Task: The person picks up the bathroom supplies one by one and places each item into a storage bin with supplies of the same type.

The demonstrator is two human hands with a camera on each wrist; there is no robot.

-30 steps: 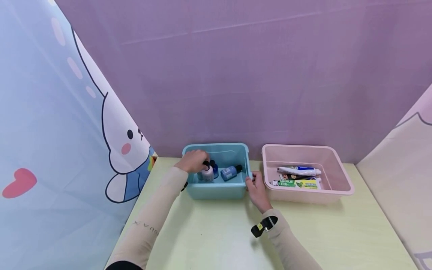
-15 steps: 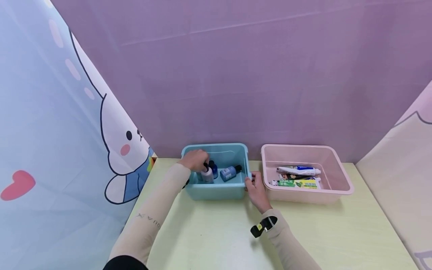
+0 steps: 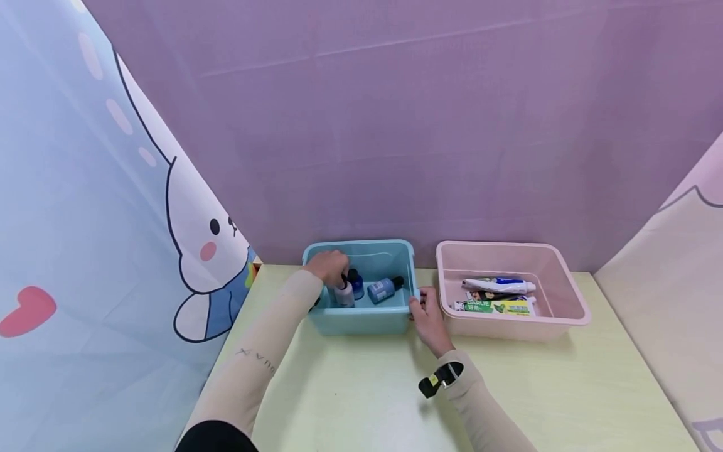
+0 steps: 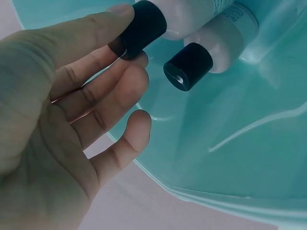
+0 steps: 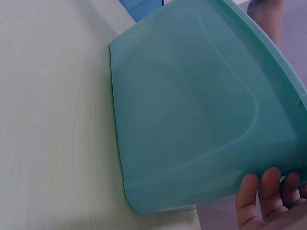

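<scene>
My left hand (image 3: 329,267) reaches over the left side of a blue-green plastic bin (image 3: 361,321). Thumb and fingertips pinch the black cap (image 4: 144,29) of a pale bottle (image 4: 184,17), while the little finger stays free. Beside it is another pale bottle (image 4: 223,45) with a black cap. In the head view, a dark blue bottle (image 3: 356,287) stands by the pale bottle (image 3: 344,296), and a lighter blue bottle (image 3: 381,290) lies on its side. My right hand (image 3: 431,321) grips the bin's right end near the front corner, fingers (image 5: 269,189) against its outer wall.
A pink bin (image 3: 508,328) stands just right of the blue-green one, holding several toothpaste tubes (image 3: 499,287) and a green-and-yellow Darlie box (image 3: 492,307). Both bins sit on a pale yellow table (image 3: 361,389), against a purple cloth backdrop (image 3: 373,138).
My left wrist and forearm have shifted slightly right, and the pale bottle by that hand has moved a little left inside the bin. The right hand keeps its grip in place.
</scene>
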